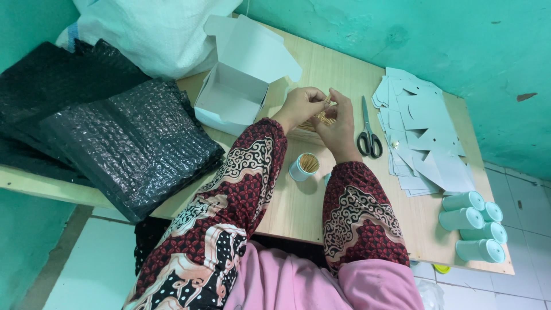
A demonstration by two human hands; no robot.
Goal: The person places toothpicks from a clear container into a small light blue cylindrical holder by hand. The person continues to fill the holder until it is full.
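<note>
My left hand (302, 105) and my right hand (337, 121) meet over the wooden table (321, 189), both pinching a small bundle of thin wooden sticks (323, 119). Part of the bundle is hidden by my fingers. Just below my hands stands a small mint-green round container (303, 166), upright and open, filled with the same sticks. Patterned red, black and white sleeves cover both forearms.
An open white cardboard box (238, 86) sits left of my hands. Black-handled scissors (369, 135) and a pile of flat white card cut-outs (422, 132) lie to the right. Several closed mint containers (473, 225) rest at the right front corner. Black bubble-wrap bags (109, 126) are stacked at left.
</note>
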